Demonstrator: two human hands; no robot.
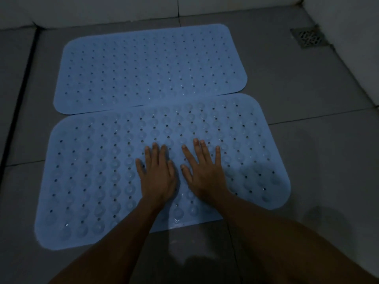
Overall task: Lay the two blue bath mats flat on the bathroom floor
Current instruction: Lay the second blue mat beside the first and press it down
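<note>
Two blue perforated bath mats lie spread on the grey tiled floor. The far mat (151, 68) lies flat near the back wall. The near mat (92, 171) lies just in front of it, its far edge touching or slightly overlapping the far mat, with round suction bumps showing on its surface. My left hand (156, 175) and my right hand (203, 173) both press flat on the middle of the near mat, fingers straight and spread, side by side. Both forearms cover part of the mat's near edge.
A metal floor drain (308, 37) sits in the far right corner. White tiled walls (102, 9) run along the back and the right side. A dark grout channel runs down the left of the floor (297, 99).
</note>
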